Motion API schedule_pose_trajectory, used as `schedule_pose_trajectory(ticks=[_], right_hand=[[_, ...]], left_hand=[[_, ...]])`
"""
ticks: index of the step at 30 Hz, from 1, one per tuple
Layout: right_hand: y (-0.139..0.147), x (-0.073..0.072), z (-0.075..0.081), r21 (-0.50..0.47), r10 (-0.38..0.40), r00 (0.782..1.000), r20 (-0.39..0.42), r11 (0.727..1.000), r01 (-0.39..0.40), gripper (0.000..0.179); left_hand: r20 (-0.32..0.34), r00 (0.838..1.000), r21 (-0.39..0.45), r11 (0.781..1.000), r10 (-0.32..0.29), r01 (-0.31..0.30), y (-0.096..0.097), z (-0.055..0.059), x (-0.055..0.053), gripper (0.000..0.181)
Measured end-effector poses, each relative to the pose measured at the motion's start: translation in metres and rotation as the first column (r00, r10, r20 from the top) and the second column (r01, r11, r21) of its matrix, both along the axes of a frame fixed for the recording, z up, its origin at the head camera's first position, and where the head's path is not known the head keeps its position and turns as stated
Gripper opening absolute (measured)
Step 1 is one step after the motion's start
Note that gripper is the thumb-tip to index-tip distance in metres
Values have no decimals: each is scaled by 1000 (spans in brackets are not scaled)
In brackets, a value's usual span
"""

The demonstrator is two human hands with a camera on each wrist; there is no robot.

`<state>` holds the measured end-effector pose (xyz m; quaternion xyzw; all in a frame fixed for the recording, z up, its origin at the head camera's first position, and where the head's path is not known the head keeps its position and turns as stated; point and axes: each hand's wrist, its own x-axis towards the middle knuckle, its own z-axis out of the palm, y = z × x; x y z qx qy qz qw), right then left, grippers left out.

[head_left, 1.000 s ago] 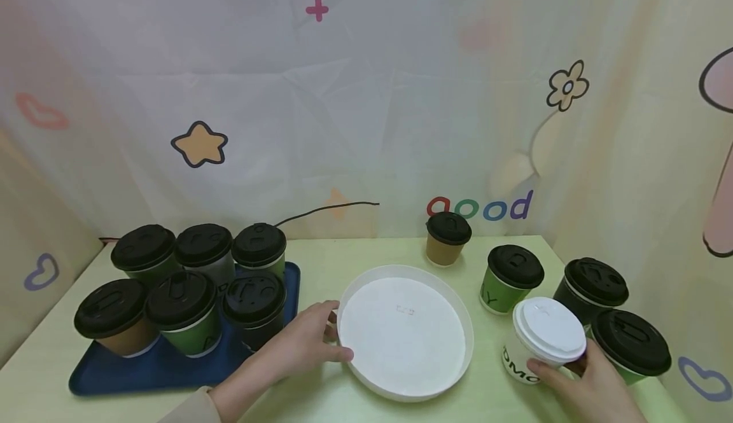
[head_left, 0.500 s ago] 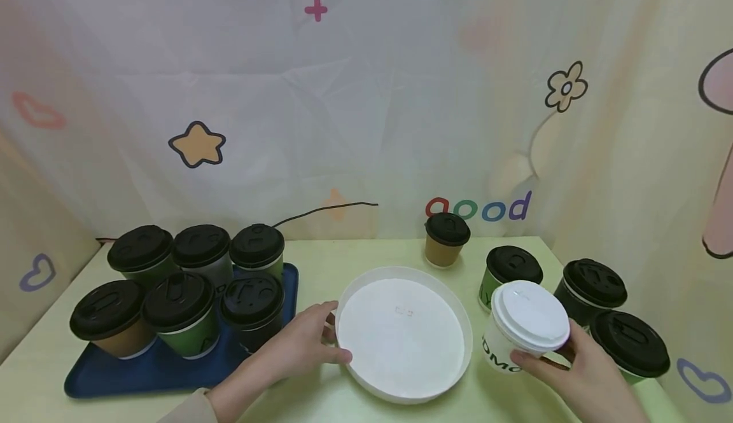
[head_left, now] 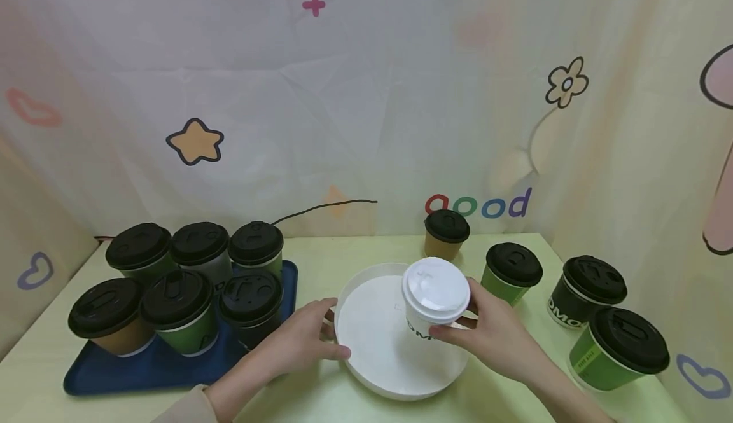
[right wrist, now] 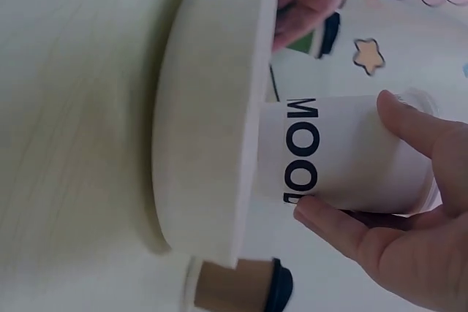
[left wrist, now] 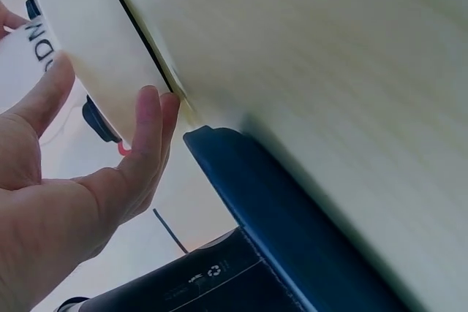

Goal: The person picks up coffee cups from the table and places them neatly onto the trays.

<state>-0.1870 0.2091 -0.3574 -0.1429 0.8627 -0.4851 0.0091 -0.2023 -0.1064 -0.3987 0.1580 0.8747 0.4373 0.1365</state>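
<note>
My right hand [head_left: 492, 331] grips a white paper cup [head_left: 431, 322] with a white lid, thumb and fingers on opposite sides. It is upright over the right part of a round white tray [head_left: 372, 378]. In the right wrist view, black letters show on the cup [right wrist: 344, 151], and the tray's wall [right wrist: 205, 122] hides its base, so I cannot tell whether it touches the bottom. My left hand [head_left: 303, 340] rests against the tray's left rim, thumb and fingers spread. In the left wrist view, the fingertips [left wrist: 150, 100] lie along the tray's outer wall.
On the left, a blue tray [head_left: 132, 375] bears several black-lidded cups. A small brown cup [head_left: 442, 246] stands behind the round tray. To the right are a green cup [head_left: 504, 283], a black cup [head_left: 572, 305] and a larger green cup [head_left: 601, 362]. A patterned curtain [head_left: 343, 124] hangs behind the table.
My right hand has carried the white cup leftward, from beside the right-hand cups to over the round tray. The left hand stays at the rim.
</note>
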Motion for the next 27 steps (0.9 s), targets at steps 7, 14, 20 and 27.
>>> schedule_pose_trajectory(ticks=[7,14,20,27], right_hand=[[-21,-20,-14,5,58,997,50,998,-58,76],[-37,-30,-24,-66,177,982,59,983,-173,79],[-53,-35,-26,-13,225,972,70,974,-225,75],[-68,-45,-25,-31,266,959,99,964,-264,77]], left_hand=[[18,1000,20,1000,7,-7,0,-1,0,85],[8,1000,30,1000,-6,6,-1,-1,-2,79],[7,1000,23,1000,0,0,-2,-2,-1,84],[-1,1000,0,1000,30,-30,-1,-2,-2,88]])
